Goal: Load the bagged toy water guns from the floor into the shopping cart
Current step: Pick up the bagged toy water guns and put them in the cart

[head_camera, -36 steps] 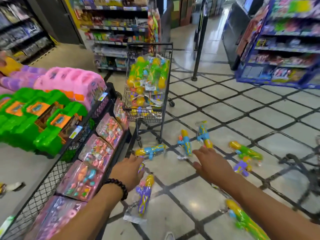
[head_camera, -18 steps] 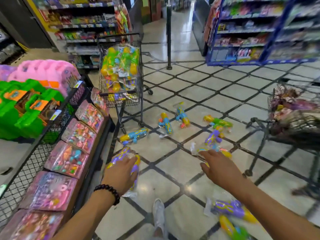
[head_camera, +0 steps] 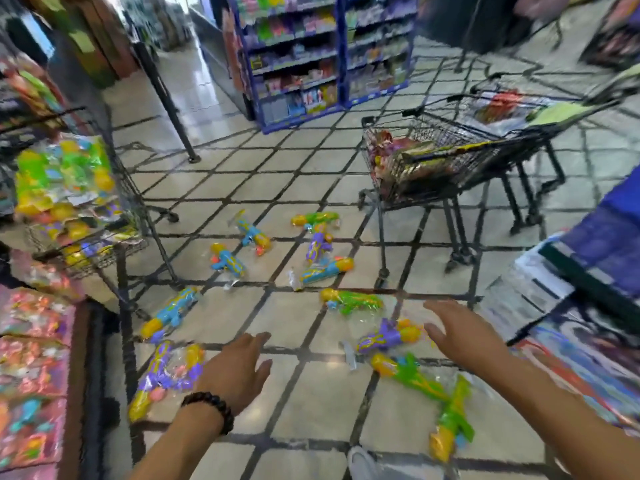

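Note:
Several bagged toy water guns lie scattered on the tiled floor, among them a blue one (head_camera: 169, 311), a green one (head_camera: 351, 299) and a purple one (head_camera: 388, 337). A purple and yellow gun (head_camera: 162, 375) lies just left of my left hand (head_camera: 239, 368), which hovers with straight fingers and holds nothing. My right hand (head_camera: 464, 337) is spread flat beside the purple gun and above a green one (head_camera: 408, 374). The shopping cart (head_camera: 138, 216) at the left is piled with bagged water guns (head_camera: 62, 181).
A second wire cart (head_camera: 433, 161) with other goods stands at the right. Packaged toys (head_camera: 31, 368) line a rack along the left edge. A blue shelf unit (head_camera: 311, 64) stands at the back, a black post (head_camera: 166, 102) left of it, and a blue display (head_camera: 595, 258) at the right.
The view has swung right and the filled cart has slid to the left edge. My left hand has come off the purple gun and now hovers beside it. My right hand has spread open.

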Demonstrator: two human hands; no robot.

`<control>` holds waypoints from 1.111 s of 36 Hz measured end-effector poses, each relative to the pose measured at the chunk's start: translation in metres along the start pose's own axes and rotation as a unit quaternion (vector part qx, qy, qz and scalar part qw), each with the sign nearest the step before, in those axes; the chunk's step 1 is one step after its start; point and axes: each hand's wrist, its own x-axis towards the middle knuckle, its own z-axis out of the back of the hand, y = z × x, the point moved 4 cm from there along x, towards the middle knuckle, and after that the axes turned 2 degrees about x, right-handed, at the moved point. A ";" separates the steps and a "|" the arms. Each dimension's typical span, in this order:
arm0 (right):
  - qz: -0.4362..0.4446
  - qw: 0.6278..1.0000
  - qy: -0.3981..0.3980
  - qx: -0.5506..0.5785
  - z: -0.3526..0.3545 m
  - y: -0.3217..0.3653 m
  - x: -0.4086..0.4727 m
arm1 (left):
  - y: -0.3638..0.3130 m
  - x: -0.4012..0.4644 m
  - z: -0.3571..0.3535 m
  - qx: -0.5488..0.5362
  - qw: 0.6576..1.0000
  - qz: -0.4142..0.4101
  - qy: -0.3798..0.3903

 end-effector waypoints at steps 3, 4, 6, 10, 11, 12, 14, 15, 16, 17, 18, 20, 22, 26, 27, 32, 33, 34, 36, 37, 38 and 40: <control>-0.062 0.998 -0.004 0.008 -0.003 -0.029 -0.046 | -0.020 0.000 -0.010 0.015 0.998 -0.055 0.009; -0.073 0.997 0.000 0.017 -0.004 -0.036 -0.064 | -0.027 -0.002 -0.015 0.016 0.997 -0.076 0.010; -0.098 0.995 -0.003 0.024 -0.002 -0.046 -0.100 | -0.047 -0.010 -0.023 0.022 0.993 -0.115 0.020; -0.163 0.986 -0.036 0.022 -0.001 -0.065 -0.174 | -0.083 -0.023 -0.041 0.057 0.982 -0.176 0.034; -0.181 0.983 -0.032 0.014 -0.002 -0.071 -0.192 | -0.091 -0.027 -0.047 0.048 0.980 -0.186 0.045; -0.196 0.980 -0.029 0.010 -0.002 -0.078 -0.210 | -0.101 -0.030 -0.054 0.040 0.978 -0.196 0.055; -0.227 0.973 -0.029 0.027 -0.002 -0.088 -0.245 | -0.122 -0.040 -0.063 0.046 0.972 -0.221 0.066; -0.240 0.970 -0.037 0.033 -0.002 -0.094 -0.263 | -0.136 -0.045 -0.064 0.052 0.969 -0.231 0.070; -0.249 0.967 -0.043 0.039 -0.004 -0.101 -0.280 | -0.149 -0.051 -0.066 0.059 0.966 -0.242 0.071; -0.259 0.964 -0.048 0.045 -0.005 -0.107 -0.295 | -0.162 -0.056 -0.067 0.069 0.962 -0.255 0.069; -0.270 0.960 -0.050 0.051 -0.007 -0.114 -0.310 | -0.174 -0.061 -0.069 0.076 0.958 -0.267 0.069; -0.294 0.953 -0.055 0.057 -0.011 -0.128 -0.336 | -0.197 -0.069 -0.076 0.077 0.953 -0.282 0.079; -0.306 0.948 -0.056 0.062 -0.016 -0.142 -0.357 | -0.220 -0.078 -0.083 0.083 0.947 -0.300 0.080; -0.323 0.943 -0.051 0.067 -0.025 -0.171 -0.392 | -0.267 -0.098 -0.091 0.100 0.939 -0.320 0.074; -0.326 0.941 -0.050 0.068 -0.027 -0.178 -0.399 | -0.278 -0.102 -0.093 0.105 0.937 -0.324 0.072; -0.321 0.942 -0.043 0.084 -0.031 -0.216 -0.426 | -0.323 -0.115 -0.100 0.121 0.937 -0.322 0.067; -0.317 0.943 -0.045 0.088 -0.030 -0.223 -0.428 | -0.331 -0.117 -0.100 0.129 0.936 -0.322 0.065; -0.313 0.944 -0.046 0.092 -0.028 -0.229 -0.430 | -0.338 -0.119 -0.100 0.137 0.935 -0.322 0.063; -0.310 0.945 -0.045 0.096 -0.023 -0.241 -0.432 | -0.349 -0.121 -0.100 0.137 0.938 -0.313 0.064; -0.308 0.945 -0.042 0.097 -0.022 -0.246 -0.432 | -0.353 -0.122 -0.100 0.132 0.940 -0.307 0.065; -0.305 0.946 -0.039 0.098 -0.020 -0.251 -0.431 | -0.355 -0.123 -0.101 0.127 0.943 -0.301 0.064; -0.297 0.949 -0.036 0.100 -0.016 -0.258 -0.426 | -0.358 -0.121 -0.102 0.126 0.946 -0.293 0.064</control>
